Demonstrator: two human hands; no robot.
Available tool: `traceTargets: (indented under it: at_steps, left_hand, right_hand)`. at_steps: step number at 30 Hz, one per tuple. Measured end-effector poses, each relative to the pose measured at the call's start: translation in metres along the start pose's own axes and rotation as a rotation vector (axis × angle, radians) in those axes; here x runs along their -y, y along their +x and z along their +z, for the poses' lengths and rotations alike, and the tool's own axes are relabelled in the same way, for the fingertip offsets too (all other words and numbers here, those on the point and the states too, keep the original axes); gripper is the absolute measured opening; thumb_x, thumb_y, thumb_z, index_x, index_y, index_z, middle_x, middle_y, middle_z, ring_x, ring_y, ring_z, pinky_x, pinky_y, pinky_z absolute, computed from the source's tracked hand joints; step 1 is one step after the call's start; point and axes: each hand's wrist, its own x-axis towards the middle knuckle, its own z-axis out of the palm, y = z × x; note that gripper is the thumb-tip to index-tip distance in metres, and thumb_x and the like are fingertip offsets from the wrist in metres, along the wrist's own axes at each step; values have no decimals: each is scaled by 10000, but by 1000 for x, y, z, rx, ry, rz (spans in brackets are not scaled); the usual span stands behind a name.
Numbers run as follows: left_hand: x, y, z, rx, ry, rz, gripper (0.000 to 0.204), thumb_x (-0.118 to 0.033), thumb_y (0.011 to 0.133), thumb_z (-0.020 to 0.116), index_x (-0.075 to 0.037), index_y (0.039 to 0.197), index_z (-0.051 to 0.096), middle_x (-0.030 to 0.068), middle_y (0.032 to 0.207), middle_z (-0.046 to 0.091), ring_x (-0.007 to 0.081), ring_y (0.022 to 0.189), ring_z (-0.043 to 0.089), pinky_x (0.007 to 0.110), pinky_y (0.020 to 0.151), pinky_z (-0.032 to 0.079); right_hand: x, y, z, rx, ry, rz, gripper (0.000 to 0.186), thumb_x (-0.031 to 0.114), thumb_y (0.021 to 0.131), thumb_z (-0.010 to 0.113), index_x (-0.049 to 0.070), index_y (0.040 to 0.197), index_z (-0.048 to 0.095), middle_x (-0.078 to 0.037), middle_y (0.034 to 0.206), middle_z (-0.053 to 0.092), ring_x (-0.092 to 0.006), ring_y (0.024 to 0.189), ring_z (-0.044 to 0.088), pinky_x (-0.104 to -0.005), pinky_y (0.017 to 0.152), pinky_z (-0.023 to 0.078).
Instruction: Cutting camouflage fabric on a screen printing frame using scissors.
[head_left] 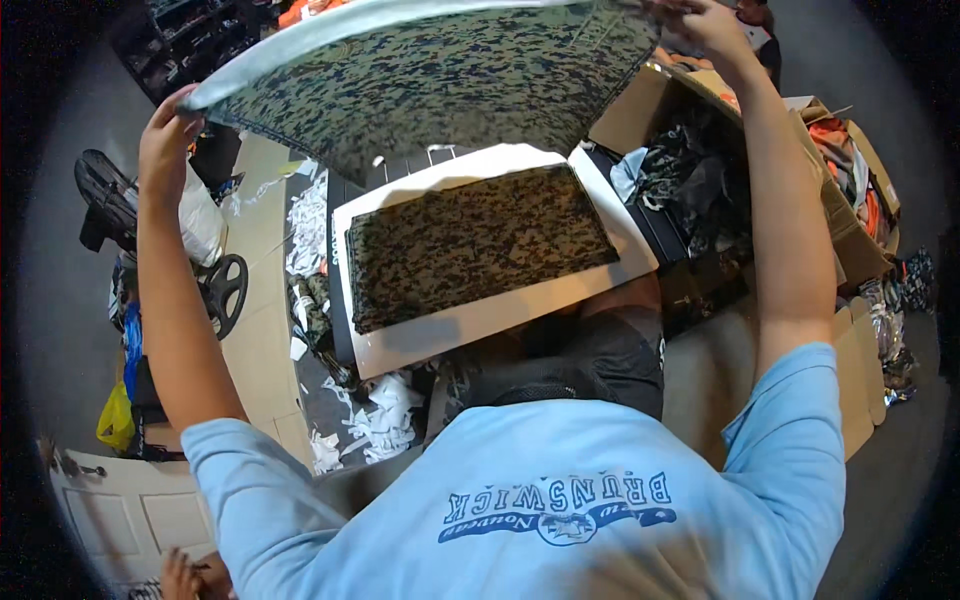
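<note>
The left hand (pixel 166 145) pinches one corner of a camouflage cloth (pixel 430 90), fingers closed around its edge; the right hand (pixel 712 35) has the opposite corner, its fingers curled in. Between the two sets of fingers the cloth hangs spread, its upper edge drawn wide, probably so that it stays flat and free of creases. Both arms reach far out and up, which seems meant to keep the cloth's lower edge clear of what lies beneath.

Below and between the fingers, a lower cloth (pixel 480 240) in similar camouflage lies flat on a white board (pixel 385 352). The board presumably gives it a firm, clean bed, and sits close to the lap for easy reach. Well below the left fingers are white scraps (pixel 385 405); below the right ones, a carton (pixel 625 115) holds dark garments (pixel 700 185), perhaps set there to be within reach.

The right fingertips are in shade by the upper rim, so how firmly they grip I cannot tell. The raised cloth hides the board's far side and whatever lies beyond. Whether the lower cloth is one piece or several layers is unclear. Another person's hand (pixel 180 577), far below the left fingers, is cut off.
</note>
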Motion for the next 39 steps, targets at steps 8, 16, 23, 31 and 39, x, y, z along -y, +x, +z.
traceTargets:
  at_steps: [8,16,23,31,39]
  left_hand:
    - [93,-153,13,-178,-546,-99,329,-168,916,718,-19,1198,635,129,1216,632,232,1094,620,343,1048,452]
    - [103,-259,85,-1,-426,-124,175,-214,961,681,-71,1054,646,105,1145,582,247,1127,526,359,1018,410]
    - [130,-325,99,-16,-505,-238,191,-219,961,666,-95,1104,637,102,1157,575,265,1151,510,415,1040,400]
    - [142,-329,82,-98,-579,-334,230,-178,949,684,-44,1122,614,129,1128,613,260,1077,566,367,969,443]
    - [215,-211,83,-145,-300,-720,219,-126,991,590,-9,1173,621,75,1006,650,121,847,585,235,739,452]
  right_hand:
    - [-57,-102,24,70,-173,-337,365,1,791,568,57,1090,771,-27,932,728,-119,756,588,-212,685,466]
    - [-127,-159,34,301,-21,-20,240,2,793,624,50,989,754,-48,959,709,-125,858,586,-218,808,435]
    - [-163,-208,50,375,219,135,100,32,810,665,53,907,657,-63,970,682,-149,911,596,-267,857,453]
    - [-182,-212,54,294,392,212,132,88,852,716,74,950,628,-70,975,674,-134,900,601,-251,841,462]
    - [-210,-107,120,198,301,427,245,152,909,682,3,1103,698,-55,970,680,-118,858,597,-234,795,467]
